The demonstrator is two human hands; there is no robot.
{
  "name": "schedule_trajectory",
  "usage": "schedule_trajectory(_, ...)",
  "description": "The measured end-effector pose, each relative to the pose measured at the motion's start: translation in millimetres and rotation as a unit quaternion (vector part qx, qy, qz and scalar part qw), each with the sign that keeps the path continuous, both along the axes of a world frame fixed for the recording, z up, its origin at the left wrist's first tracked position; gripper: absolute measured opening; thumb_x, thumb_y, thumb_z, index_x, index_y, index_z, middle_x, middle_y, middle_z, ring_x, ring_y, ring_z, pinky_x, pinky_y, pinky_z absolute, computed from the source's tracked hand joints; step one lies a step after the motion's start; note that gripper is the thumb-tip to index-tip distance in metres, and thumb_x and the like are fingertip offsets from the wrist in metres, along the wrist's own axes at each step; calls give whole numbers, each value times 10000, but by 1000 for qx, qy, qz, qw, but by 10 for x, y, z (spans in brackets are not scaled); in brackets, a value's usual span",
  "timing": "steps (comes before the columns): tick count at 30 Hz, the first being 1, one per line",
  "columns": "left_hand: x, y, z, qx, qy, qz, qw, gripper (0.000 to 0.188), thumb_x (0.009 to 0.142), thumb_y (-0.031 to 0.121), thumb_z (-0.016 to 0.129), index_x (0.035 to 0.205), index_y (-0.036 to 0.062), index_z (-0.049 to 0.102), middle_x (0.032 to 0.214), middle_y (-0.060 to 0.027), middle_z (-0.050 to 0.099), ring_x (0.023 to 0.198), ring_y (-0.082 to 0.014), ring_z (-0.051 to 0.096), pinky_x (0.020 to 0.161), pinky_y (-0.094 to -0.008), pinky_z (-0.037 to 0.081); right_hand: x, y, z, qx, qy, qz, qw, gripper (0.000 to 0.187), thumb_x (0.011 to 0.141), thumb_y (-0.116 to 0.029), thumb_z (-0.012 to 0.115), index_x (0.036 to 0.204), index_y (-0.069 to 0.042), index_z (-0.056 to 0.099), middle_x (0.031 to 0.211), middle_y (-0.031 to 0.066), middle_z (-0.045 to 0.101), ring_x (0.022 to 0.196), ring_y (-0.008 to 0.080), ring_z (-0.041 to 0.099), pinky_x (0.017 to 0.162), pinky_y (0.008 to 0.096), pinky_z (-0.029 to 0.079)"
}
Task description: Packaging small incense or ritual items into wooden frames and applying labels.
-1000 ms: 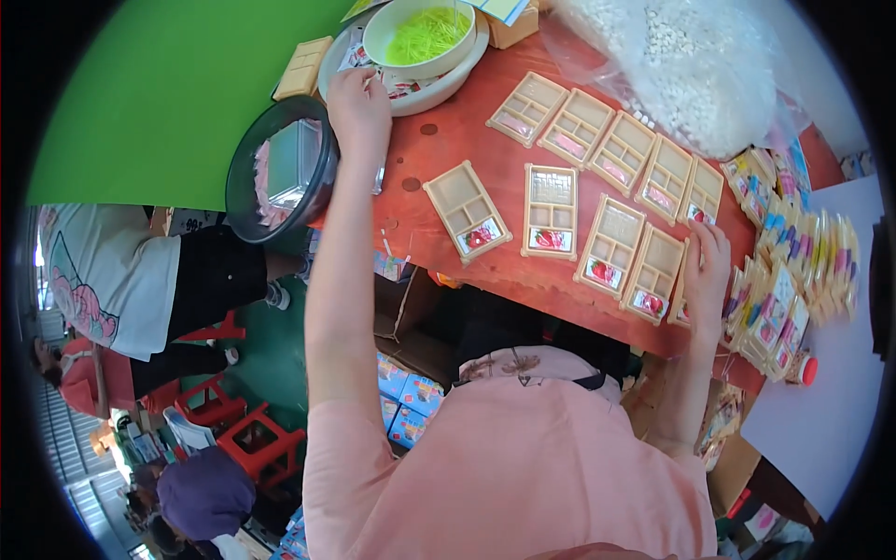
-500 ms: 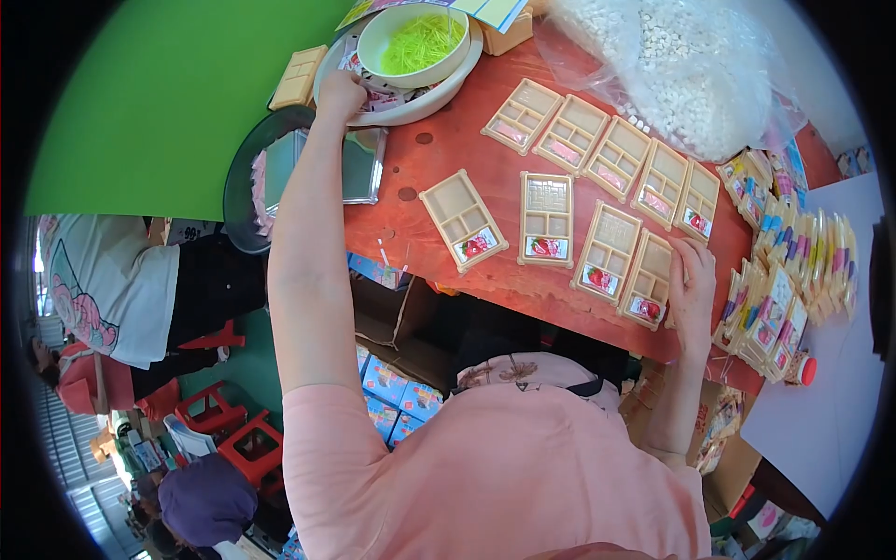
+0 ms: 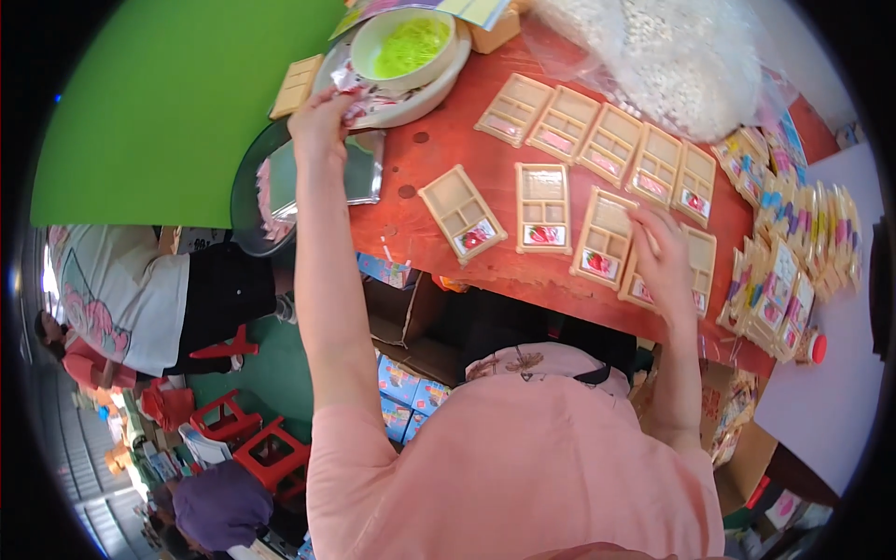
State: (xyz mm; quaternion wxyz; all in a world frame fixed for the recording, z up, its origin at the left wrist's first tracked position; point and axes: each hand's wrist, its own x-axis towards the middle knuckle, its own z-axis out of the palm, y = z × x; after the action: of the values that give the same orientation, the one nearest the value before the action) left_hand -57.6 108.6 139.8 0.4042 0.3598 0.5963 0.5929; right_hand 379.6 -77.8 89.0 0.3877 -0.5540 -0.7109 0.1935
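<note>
At the far left of the table my left hand point(image 3: 322, 126) is raised by the rim of a white basin point(image 3: 397, 114). Its fingers pinch a small red-and-white packet point(image 3: 349, 80); more such packets lie in the basin. My right hand point(image 3: 665, 257) hovers low over the beige compartment trays at the front right, fingers curled and pressed together. Whether they hold anything is hidden. Beneath it lies a partly covered tray point(image 3: 702, 250), beside another tray point(image 3: 607, 222) with a strawberry packet in it. Two more trays, one tilted point(image 3: 462, 201) and one straight point(image 3: 543, 182), also hold strawberry packets.
A row of trays point(image 3: 565, 117) with pink pieces runs behind. Bright green strands fill a bowl point(image 3: 455, 51) inside the basin. A clear bag of white pieces point(image 3: 672, 65) lies at the back right, and filled packs point(image 3: 812, 224) are stacked right. A dark round tub point(image 3: 245, 196) stands left.
My left hand has drawn back from the basin with a packet. My right hand has shifted left over the front trays, and a tray at its right now shows.
</note>
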Motion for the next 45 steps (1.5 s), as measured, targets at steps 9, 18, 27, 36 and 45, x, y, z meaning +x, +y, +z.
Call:
schedule_trajectory(9, 2074, -940, -442, -46, -112, -241, 963, 297, 777, -41, 742, 1069, -40, 688, 837, -49, 682, 660, -90, 617, 546, -210, 469, -743, 457, 197, 68, 164, 10, 984, 204, 893, -66, 653, 1081, 12, 648, 1007, 95, 629, 926, 185, 630, 822, 301, 503)
schedule_trajectory(18, 2409, -1120, -471, -154, -215, -352, 898, 333, 794, -7, 769, 1111, -13, 668, 921, -63, 703, 768, -115, 672, 589, -219, 496, -217, 418, -56, -208, 488, 10, 848, 226, 956, -191, 632, 1045, 13, 671, 890, 43, 676, 801, 93, 643, 756, 232, 516)
schedule_trajectory(27, 2269, -1122, -647, -164, -258, -329, 893, 277, 823, -26, 728, 1089, 6, 661, 938, -73, 702, 743, -113, 658, 528, -199, 473, 441, 614, -241, -7, 162, -265, 951, 188, 908, -156, 653, 1031, -16, 674, 793, 45, 676, 706, 97, 633, 617, 258, 484)
schedule_trajectory(36, 2276, -1185, -691, -163, -271, -319, 893, 288, 827, -22, 727, 1103, 4, 649, 955, -71, 694, 731, -120, 653, 539, -206, 488, 388, 640, -535, -17, -97, -233, 967, 173, 866, -209, 662, 974, -83, 709, 894, 109, 679, 797, 269, 665, 716, 387, 527)
schedule_trajectory(45, 2294, -1211, -699, -174, -283, -310, 891, 318, 816, -31, 732, 1116, -20, 629, 974, -98, 689, 758, -150, 673, 562, -217, 493, 329, 564, -474, -38, -247, -197, 948, 146, 905, -153, 614, 1019, -115, 697, 1114, 107, 605, 914, 315, 656, 782, 433, 547)
